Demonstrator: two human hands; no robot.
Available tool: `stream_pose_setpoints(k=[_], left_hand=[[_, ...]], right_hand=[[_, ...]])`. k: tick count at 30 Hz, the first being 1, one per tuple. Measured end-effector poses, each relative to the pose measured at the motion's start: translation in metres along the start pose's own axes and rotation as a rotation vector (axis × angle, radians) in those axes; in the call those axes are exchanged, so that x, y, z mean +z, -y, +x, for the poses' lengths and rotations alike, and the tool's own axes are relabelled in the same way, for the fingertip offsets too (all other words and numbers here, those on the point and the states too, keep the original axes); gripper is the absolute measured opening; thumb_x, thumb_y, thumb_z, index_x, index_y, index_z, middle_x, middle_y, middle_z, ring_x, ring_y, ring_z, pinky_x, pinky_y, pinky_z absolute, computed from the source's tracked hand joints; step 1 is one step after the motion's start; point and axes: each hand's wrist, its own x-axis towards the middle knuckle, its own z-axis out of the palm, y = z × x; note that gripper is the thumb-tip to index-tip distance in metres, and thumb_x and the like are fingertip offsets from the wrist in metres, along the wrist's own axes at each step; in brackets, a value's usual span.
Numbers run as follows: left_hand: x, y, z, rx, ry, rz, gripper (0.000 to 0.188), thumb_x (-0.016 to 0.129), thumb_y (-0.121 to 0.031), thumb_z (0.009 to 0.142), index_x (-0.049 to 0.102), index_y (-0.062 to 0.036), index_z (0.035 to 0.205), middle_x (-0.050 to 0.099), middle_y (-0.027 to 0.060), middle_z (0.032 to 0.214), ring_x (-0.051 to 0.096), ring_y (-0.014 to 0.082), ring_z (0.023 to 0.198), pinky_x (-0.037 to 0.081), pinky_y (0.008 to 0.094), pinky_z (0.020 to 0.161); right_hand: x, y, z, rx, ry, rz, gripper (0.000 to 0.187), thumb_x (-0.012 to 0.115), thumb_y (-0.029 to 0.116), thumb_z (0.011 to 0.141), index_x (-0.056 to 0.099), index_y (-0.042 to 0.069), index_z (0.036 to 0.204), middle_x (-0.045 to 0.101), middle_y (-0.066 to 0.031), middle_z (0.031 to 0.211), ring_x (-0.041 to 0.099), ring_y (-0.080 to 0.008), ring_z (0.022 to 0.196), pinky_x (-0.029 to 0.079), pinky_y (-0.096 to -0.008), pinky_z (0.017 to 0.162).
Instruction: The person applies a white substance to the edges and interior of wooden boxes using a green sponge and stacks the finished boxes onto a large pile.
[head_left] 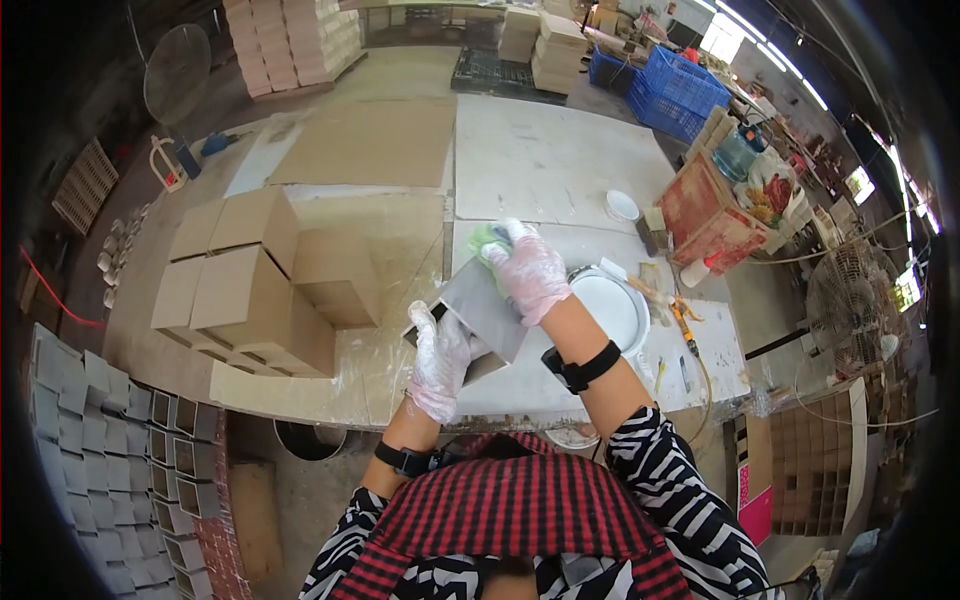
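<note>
Worn on my head, the left of two fisheye cameras is looking forward and steeply down over the flat, pale tabletop (372, 368). My red-and-black checked cloth (510, 505) is sitting nearest the lens; my white-smeared, thin-gloved left hand (437, 365) and matching right hand (527, 272) are showing mid-view, above the tabletop's near edge; its far edge is bending away.

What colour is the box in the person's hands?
Grey on the outside; the box shows best in the head view.

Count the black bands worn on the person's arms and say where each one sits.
2: one black band around the left forearm; another band around the right forearm, between glove and striped sleeve.
</note>
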Motion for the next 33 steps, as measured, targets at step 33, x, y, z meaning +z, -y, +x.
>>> stream_pose_setpoints(k=[33], left_hand=[[0.004,-0.011,-0.001,-0.114,-0.17,-0.473,0.051,0.028,-0.039,0.095,0.042,-0.0018,0.126,0.051,0.0136,0.121,0.05,0.0277,0.11,0.04,0.0477,0.093]], right_hand=[[0.03,-0.011,-0.039,-0.638,-0.227,-0.339,0.023,0.058,0.027,0.079,0.058,0.019,0.1,0.057,-0.0053,0.092,0.058,-0.0223,0.087,0.049,-0.0349,0.073]])
